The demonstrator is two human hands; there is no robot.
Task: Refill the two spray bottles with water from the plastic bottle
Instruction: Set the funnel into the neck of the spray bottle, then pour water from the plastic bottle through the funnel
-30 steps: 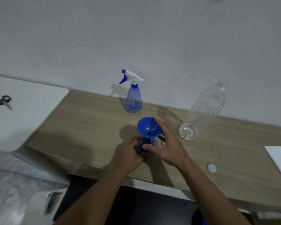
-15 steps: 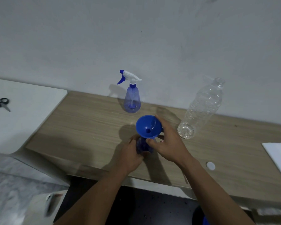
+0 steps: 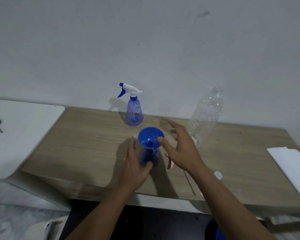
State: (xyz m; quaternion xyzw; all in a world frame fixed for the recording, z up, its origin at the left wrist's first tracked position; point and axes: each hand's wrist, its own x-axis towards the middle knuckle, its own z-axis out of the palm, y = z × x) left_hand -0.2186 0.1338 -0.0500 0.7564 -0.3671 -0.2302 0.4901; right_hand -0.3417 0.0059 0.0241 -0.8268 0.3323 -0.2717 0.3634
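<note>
Plastic bottle (image 3: 204, 116) stands right of near spray bottle (image 3: 146, 158); second spray bottle (image 3: 134, 112) behind it, sprayer on. My left hand (image 3: 135, 168) wraps the near one, steadying it under the funnel (image 3: 150, 135); right hand (image 3: 182, 151) spread, empty.

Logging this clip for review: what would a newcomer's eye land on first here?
The bright blue funnel stands in the open spray bottle, gripped by the left hand, at the middle of the wooden desk. Beside it the right hand is spread open between the funnel and the clear plastic bottle.
</note>
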